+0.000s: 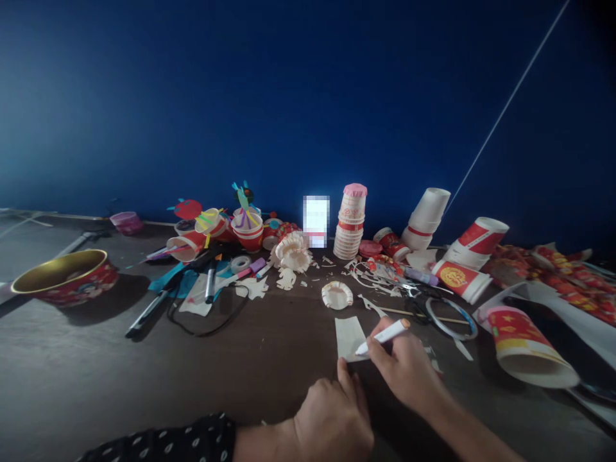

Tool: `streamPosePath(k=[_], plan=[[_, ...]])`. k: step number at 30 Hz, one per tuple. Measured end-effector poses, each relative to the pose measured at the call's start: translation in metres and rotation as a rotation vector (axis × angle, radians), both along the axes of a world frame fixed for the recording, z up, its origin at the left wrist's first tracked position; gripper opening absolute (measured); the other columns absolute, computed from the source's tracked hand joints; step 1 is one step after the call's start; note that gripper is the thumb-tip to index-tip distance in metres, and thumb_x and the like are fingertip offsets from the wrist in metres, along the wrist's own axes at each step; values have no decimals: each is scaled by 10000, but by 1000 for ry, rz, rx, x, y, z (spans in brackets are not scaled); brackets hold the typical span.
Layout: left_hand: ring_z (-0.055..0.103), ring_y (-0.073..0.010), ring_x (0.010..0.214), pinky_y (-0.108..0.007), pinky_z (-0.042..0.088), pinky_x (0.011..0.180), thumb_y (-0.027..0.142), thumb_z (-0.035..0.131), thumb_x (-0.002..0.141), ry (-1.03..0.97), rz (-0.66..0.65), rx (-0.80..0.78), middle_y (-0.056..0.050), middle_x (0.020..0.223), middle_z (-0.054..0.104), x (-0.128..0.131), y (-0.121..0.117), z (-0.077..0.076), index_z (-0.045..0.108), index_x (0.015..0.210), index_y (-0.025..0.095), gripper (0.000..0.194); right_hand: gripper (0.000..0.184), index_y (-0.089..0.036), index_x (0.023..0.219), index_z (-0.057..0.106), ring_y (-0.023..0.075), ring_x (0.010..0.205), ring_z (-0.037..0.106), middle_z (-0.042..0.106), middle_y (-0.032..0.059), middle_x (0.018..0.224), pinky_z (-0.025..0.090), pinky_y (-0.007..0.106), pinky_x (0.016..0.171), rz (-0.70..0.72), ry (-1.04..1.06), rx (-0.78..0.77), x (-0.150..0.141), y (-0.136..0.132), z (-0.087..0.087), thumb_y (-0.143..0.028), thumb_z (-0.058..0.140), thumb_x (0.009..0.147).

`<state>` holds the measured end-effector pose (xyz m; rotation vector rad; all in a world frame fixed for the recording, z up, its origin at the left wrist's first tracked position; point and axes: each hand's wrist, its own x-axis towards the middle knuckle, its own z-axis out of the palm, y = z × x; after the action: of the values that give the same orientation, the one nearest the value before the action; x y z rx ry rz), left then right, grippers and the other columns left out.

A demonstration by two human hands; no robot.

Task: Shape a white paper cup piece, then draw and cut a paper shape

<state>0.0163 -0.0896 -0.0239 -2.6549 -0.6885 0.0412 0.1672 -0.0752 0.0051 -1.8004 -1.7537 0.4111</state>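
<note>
A white marker (pixel 392 331) with an orange end is gripped in my right hand (pixel 402 359). Its tip meets a small pale piece of paper (pixel 350 333) lying on the dark table. My left hand (pixel 334 414) rests just below, its index finger stretched out to the paper's lower edge and the other fingers partly curled. Right behind the paper sits a small round white ring-like piece (pixel 337 296) cut from a cup. A pair of scissors (pixel 414 292) and a roll of tape (pixel 451 319) lie beyond my right hand.
Tall stacks of paper cups (pixel 349 224) stand along the blue wall (pixel 289 96). A red cup (pixel 524 343) lies tipped at the right beside a dark phone-like slab (pixel 568 346). On the left are a gold-lined bowl (pixel 67 276), markers (pixel 149 314) and cup crafts (pixel 248 224). Paper scraps litter the middle.
</note>
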Motion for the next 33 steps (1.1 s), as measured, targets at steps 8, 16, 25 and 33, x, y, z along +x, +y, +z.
streamPosePath(k=[8,16,25,33], plan=[[604,-244,481,-299,438,335,170,442,819,-13,-19,1,-347,1010,545,0,1,-2,529,1137,5,369,205,-215,654,479,153,521,561,594,-2,545,372,239,517,2,-7,16,1,1,-3,-340,394,792],[614,-244,507,-286,445,350,143,459,806,16,5,-5,-344,1006,550,1,0,-1,523,1142,3,369,199,-210,665,484,141,515,538,577,-13,545,367,235,512,61,9,20,1,-2,-2,-337,405,796],[608,-238,488,-280,435,333,148,443,814,6,-12,-17,-340,1002,554,0,2,1,526,1132,-3,362,181,-210,648,478,131,487,514,556,-23,520,349,227,486,81,10,18,-1,-1,1,-312,412,783],[614,-246,511,-290,440,354,182,448,825,14,-6,-18,-354,1022,536,-1,0,-2,515,1147,-2,378,198,-213,654,482,152,538,564,594,-3,559,377,242,535,13,2,-4,-1,0,0,-325,389,787]])
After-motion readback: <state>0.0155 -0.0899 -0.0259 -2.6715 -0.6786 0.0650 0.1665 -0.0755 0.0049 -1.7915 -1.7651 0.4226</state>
